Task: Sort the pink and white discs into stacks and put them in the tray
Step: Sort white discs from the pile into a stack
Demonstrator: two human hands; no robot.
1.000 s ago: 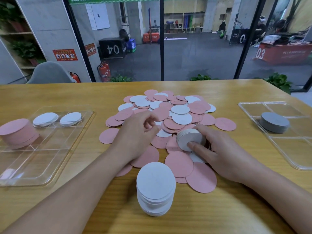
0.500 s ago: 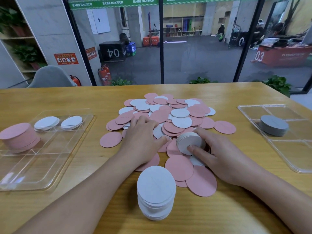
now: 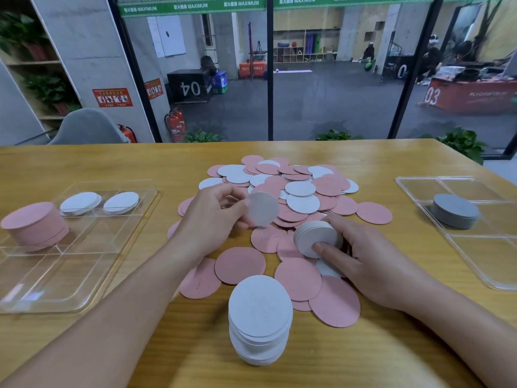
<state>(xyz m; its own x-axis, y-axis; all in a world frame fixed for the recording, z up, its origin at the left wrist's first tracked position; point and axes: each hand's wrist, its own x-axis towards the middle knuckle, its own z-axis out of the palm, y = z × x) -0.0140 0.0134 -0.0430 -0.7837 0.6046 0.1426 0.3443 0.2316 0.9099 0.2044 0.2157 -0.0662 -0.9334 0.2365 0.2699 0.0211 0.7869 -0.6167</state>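
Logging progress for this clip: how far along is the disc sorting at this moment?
Done: a pink stack and two short white stacks sit in the left tray. In hand: the left hand pinches one white disc; the right hand grips a small white stack. A taller white stack waits on the table. Left: the big mixed pile remains unsorted, so roughly early to midway.

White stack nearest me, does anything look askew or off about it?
Yes. The white stack at the table's near edge is uneven: its discs are offset from each other, so the edges are ragged and it leans slightly. Neither hand touches it.
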